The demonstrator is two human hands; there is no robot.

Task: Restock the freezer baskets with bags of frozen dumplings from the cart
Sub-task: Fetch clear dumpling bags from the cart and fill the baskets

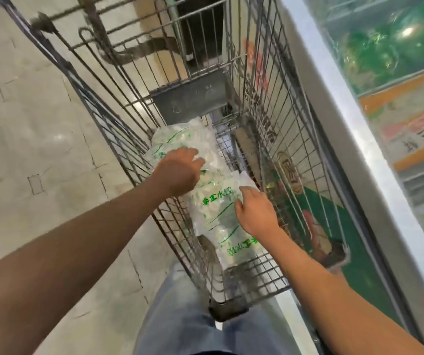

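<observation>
Two clear plastic bags of frozen dumplings with green print lie in the wire cart [286,139]. The far bag [180,135] rests against the cart's left wall. The near bag [213,211] stretches toward me along the cart floor. My left hand [177,171] reaches in over the left wall, with its fingers curled on the lower part of the far bag. My right hand [255,212] sits on the near bag's right edge, fingers bent over it and thumb on top. The freezer [333,129] runs along the right; no baskets are distinguishable inside it.
The cart stands tight against the freezer's grey rim. Under the freezer's glass lid [395,49] lie green and orange packages. A grey folded child-seat flap [190,101] stands at the cart's far end. Pale tiled floor [39,139] lies to the left. My jeans-clad legs [180,316] are behind the cart.
</observation>
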